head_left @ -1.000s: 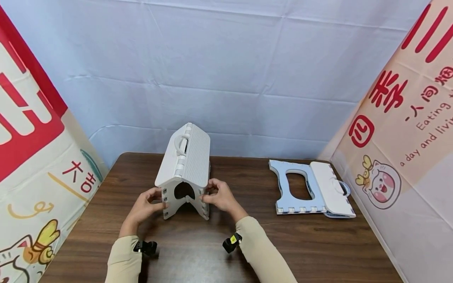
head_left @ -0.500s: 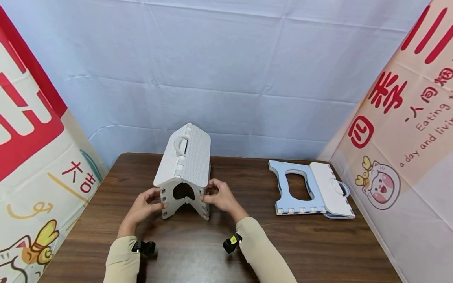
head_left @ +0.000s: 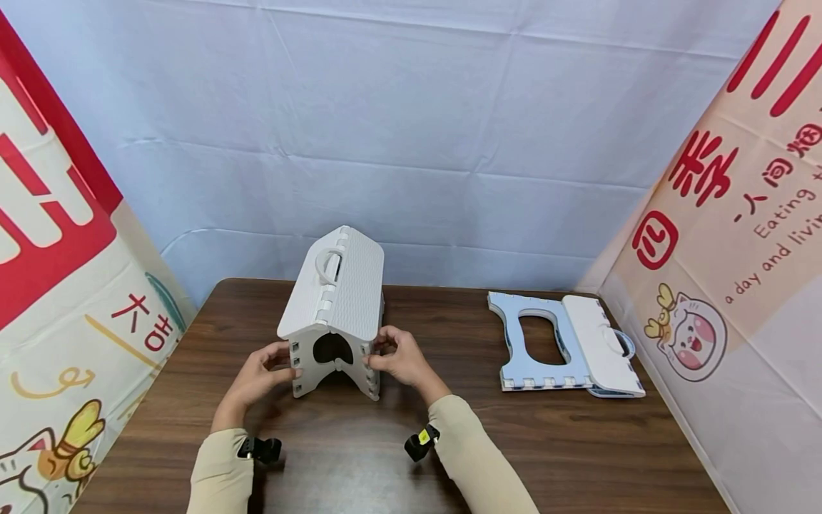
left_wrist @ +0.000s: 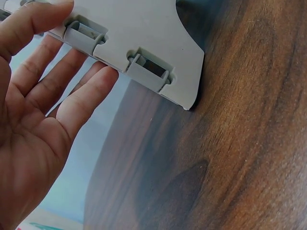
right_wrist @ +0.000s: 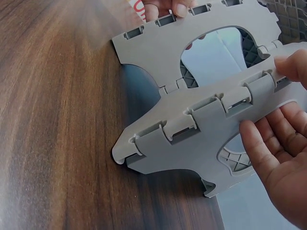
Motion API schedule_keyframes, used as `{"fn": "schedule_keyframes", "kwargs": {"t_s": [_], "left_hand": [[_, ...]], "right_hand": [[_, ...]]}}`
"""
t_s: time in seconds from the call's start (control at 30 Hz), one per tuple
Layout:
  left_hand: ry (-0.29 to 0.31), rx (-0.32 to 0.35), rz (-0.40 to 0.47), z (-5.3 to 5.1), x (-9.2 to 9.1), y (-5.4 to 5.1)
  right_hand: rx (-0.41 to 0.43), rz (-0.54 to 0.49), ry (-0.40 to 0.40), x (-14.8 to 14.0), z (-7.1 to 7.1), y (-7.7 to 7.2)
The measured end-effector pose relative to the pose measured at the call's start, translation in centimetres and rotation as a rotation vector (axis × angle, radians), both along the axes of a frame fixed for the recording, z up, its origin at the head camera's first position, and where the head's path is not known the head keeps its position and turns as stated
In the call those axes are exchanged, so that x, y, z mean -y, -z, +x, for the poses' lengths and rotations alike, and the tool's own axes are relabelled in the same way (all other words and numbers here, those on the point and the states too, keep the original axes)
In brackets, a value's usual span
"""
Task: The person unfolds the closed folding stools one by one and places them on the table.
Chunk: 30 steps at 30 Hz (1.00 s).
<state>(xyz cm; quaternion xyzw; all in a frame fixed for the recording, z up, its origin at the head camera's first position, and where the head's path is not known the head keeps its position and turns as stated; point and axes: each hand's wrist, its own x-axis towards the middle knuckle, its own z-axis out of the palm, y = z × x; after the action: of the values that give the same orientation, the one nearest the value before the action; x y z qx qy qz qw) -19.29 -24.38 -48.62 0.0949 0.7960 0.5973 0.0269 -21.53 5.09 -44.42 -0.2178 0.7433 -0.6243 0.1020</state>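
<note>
A white folding step stool (head_left: 353, 285) stands half unfolded on the left part of the table. Its two top panels slope like a roof, with a loop handle at the ridge, and its front panel bends inward at the middle hinge. My left hand (head_left: 260, 371) holds the left front edge of its legs. In the left wrist view the thumb lies on the front panel (left_wrist: 144, 28), the fingers along the side. At the right front edge, my right hand (head_left: 404, 357) grips with the thumb in front and fingertips (right_wrist: 249, 132) against the side panel.
A second folding stool (head_left: 546, 307), blue and white, lies folded flat at the right of the brown table (head_left: 449, 321). Pale cloth (head_left: 411, 143) hangs behind the table, and printed banners (head_left: 758, 285) stand at both sides.
The white stool has spread slightly wider. Its left side has shifted a little to the left with my left hand, while my right hand has stayed nearly in place.
</note>
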Motion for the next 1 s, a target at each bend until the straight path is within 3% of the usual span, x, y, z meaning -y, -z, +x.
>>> {"fn": "schedule_keyframes", "kwargs": {"t_s": [0.2,0.4,0.53,0.6,0.7,0.83,1.0], "left_hand": [[-0.012,0.020,0.004,-1.1,0.7,2.1],[-0.018,0.004,-0.012,-1.1,0.8,2.4],[-0.020,-0.007,-0.049,-0.6,0.3,1.8],[-0.026,-0.019,-0.079,0.0,-0.2,0.8],[-0.050,-0.043,-0.133,0.6,-0.6,-0.1],[-0.081,-0.064,-0.235,0.7,-0.4,-1.1],[-0.090,-0.112,-0.364,0.8,-0.1,-2.6]], "right_hand": [[0.008,0.005,0.010,-0.1,-0.1,0.0],[0.003,-0.005,0.004,0.0,-0.1,0.1],[0.000,0.024,0.020,-0.1,-0.2,0.7],[-0.003,0.057,0.017,-0.2,0.1,0.5],[-0.050,0.109,0.010,-0.6,-0.3,1.2],[-0.155,0.217,0.025,-1.2,-0.7,1.4],[-0.305,0.363,0.042,-1.7,-0.9,0.4]]}}
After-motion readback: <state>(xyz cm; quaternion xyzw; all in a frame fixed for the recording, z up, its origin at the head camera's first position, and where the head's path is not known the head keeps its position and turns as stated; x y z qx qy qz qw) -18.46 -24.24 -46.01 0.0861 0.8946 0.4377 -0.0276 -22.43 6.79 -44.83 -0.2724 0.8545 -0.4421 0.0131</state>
